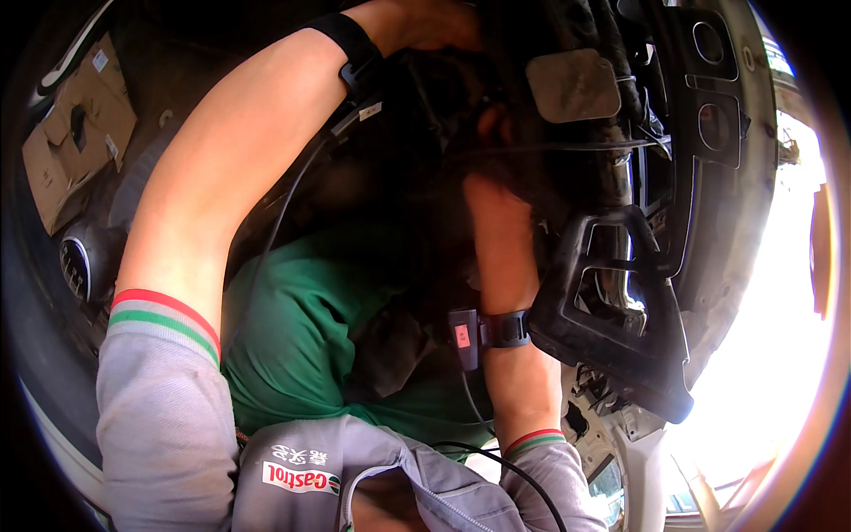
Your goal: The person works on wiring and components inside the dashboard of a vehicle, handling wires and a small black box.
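My left arm reaches up the view into the dark underside of a dashboard; my left hand (434,27) is in shadow at the top, its fingers hidden among black parts. My right arm comes up at the right, and my right hand (492,133) is deep in shadow beside a thin cable (603,144); what it touches I cannot make out. Near it are a grey square plate (572,84) and a metal tube (620,177). A black plastic frame (612,301) hangs beside my right forearm. Both forearms carry strapped devices with wires.
A gear lever (78,262) and a flattened cardboard piece (66,151) are at the left. A long black bracket with openings (709,89) runs down the right. Beyond it a door opening (753,355) is bright. My green-trousered legs are below.
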Action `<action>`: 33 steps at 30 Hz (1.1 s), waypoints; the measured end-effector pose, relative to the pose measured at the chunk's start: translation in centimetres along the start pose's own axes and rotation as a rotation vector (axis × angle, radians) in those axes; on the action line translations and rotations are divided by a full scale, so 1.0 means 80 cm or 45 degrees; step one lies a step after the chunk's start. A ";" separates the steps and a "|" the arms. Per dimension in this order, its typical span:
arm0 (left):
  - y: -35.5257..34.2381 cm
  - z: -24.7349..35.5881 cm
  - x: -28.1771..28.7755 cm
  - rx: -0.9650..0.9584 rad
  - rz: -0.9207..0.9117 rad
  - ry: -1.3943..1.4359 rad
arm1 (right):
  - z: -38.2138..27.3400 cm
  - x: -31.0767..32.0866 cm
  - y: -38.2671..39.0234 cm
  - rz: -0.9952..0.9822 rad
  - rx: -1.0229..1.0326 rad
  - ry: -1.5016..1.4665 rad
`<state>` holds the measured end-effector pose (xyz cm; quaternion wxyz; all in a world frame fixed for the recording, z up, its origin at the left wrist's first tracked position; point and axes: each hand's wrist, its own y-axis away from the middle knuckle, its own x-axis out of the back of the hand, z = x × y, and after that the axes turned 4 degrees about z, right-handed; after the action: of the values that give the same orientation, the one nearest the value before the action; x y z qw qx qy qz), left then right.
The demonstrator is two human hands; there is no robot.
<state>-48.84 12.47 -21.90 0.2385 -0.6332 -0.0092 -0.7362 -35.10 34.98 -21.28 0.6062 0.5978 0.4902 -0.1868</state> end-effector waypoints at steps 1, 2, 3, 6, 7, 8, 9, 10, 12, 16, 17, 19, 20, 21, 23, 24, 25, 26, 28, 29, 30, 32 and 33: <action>0.002 -0.005 -0.004 -0.030 0.028 0.036 | 0.000 -0.001 0.001 0.006 -0.014 -0.010; 0.004 -0.010 -0.008 -0.060 0.055 0.072 | 0.001 -0.002 0.002 0.011 -0.029 -0.020; 0.006 -0.014 -0.013 -0.090 0.083 0.107 | 0.002 -0.004 0.002 0.014 -0.026 -0.036; 0.004 -0.003 -0.022 0.000 0.105 -0.103 | 0.008 -0.004 0.004 0.055 0.015 -0.066; 0.002 -0.003 -0.023 -0.025 0.116 -0.190 | 0.012 -0.004 0.004 0.087 0.048 -0.067; 0.003 -0.006 -0.025 -0.048 0.124 -0.281 | 0.014 -0.004 0.006 0.104 0.061 -0.058; 0.005 -0.007 -0.027 -0.070 0.131 -0.371 | 0.015 -0.006 0.007 0.120 0.075 -0.050; 0.007 -0.006 -0.029 0.037 0.141 -0.229 | 0.013 -0.006 0.006 0.124 0.081 -0.035; 0.020 -0.001 -0.031 0.250 0.158 0.056 | 0.011 -0.005 0.006 0.093 0.089 -0.016; 0.041 0.000 -0.035 0.731 0.150 0.943 | 0.018 -0.011 0.009 -0.040 0.092 0.034; 0.036 -0.008 -0.033 0.872 0.122 1.413 | 0.022 -0.013 0.010 -0.070 0.092 0.055; 0.036 -0.010 -0.026 0.874 -0.033 1.331 | 0.024 -0.014 0.010 -0.016 0.122 0.034; 0.023 0.008 0.004 0.705 -0.147 0.785 | 0.017 -0.011 0.010 0.021 0.166 0.023; 0.019 0.015 0.016 0.668 -0.159 0.621 | 0.014 -0.011 0.010 0.002 0.161 0.028; 0.022 0.022 0.026 0.741 -0.107 0.680 | 0.013 -0.008 0.009 -0.036 0.132 0.032; 0.020 0.022 0.027 0.806 -0.133 0.874 | 0.013 -0.006 0.008 -0.034 0.133 0.038; 0.021 0.020 0.026 0.885 -0.152 1.063 | 0.015 -0.006 0.007 -0.031 0.129 0.046; 0.016 0.013 0.027 0.931 -0.268 1.221 | 0.016 -0.005 0.006 -0.028 0.127 0.053; -0.003 0.014 0.024 1.164 -0.248 1.570 | 0.015 -0.001 0.005 0.003 0.129 0.048; -0.018 0.027 0.023 1.351 -0.102 1.756 | 0.012 0.000 0.005 0.019 0.137 0.047; -0.028 0.036 0.023 1.538 0.052 1.937 | 0.009 0.001 0.006 0.019 0.151 0.054; 0.021 -0.006 -0.025 0.689 0.158 1.174 | 0.020 -0.010 0.011 0.003 0.124 0.063; 0.041 -0.020 -0.042 0.277 0.187 0.777 | 0.023 -0.011 0.010 -0.006 0.107 0.078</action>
<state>-48.87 10.22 -26.27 0.3491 -0.3532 0.0298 -0.8675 -34.14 33.16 -20.53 0.5647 0.6270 0.5017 -0.1903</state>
